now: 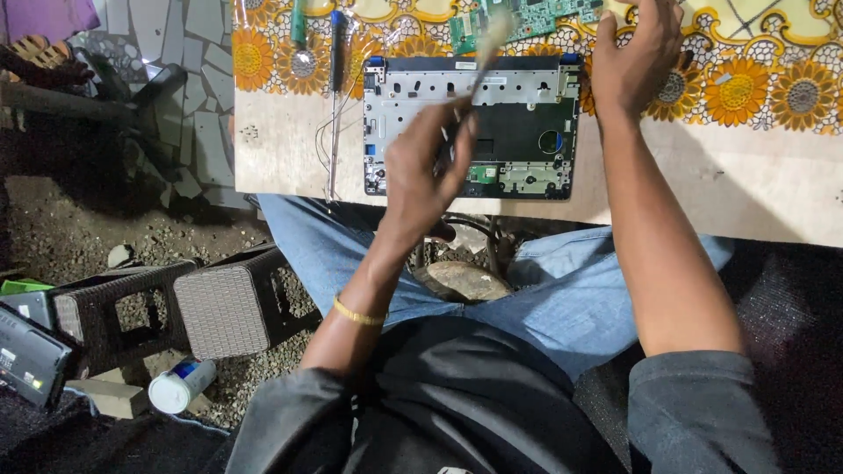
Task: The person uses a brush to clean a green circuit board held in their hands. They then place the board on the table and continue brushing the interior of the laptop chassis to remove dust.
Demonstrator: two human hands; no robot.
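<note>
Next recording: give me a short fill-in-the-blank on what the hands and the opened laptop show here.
1. The left hand holds a pale-bristled ____ by its handle.
2. The opened grey laptop base lies on a table with a ____-patterned cloth.
3. The right hand rests at the laptop's ____ far corner, near the green circuit board.

Missing words: brush; sunflower; right

Bright table, dim ground at left, slight motion blur on the brush [488,44].

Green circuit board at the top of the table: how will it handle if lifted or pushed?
The green circuit board looks thin and flat, so probably light and fairly stiff. Bare components suggest it is fragile; edges seem the safer grip. It lies on the patterned cloth under the right hand, so it would likely slide, not roll.
</note>
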